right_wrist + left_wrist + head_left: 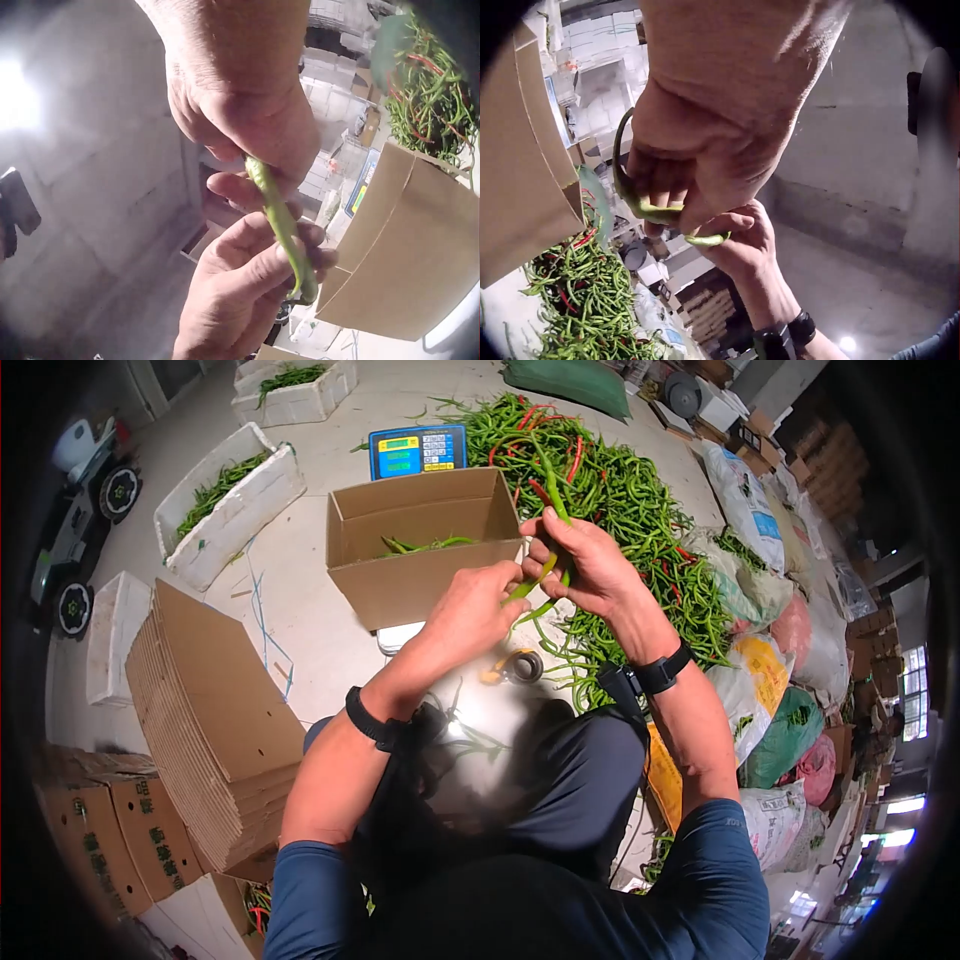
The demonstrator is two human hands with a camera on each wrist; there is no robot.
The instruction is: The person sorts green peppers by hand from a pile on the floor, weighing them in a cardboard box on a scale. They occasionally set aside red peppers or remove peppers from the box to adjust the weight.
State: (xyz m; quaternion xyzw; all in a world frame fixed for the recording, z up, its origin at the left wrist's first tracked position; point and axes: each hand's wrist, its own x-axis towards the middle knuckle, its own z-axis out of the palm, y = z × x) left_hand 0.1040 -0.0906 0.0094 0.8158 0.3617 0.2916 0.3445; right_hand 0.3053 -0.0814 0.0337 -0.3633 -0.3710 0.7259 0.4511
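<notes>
In front of the body, both hands meet beside an uncovered cardboard box (400, 590) with a few green chili peppers (430, 545) inside. My left hand (480, 603) pinches a curved green chili pepper (649, 211) between thumb and fingers. The right hand (595, 565) grips long green chili peppers (550, 485), one pointing up past the thumb. In the right wrist view, a pale green pepper (277, 214) runs from under the right hand (247, 135) down to the left fingertips (296, 251). The right palm is partly hidden.
A large heap of green and red chili peppers (640, 520) lies to the right. Behind the box stands a blue scale display (418, 452). Flattened cardboard (215, 690) and white foam crates (230, 505) are on the left; filled sacks (780, 730) line the right. A tape roll (524, 666) lies nearby.
</notes>
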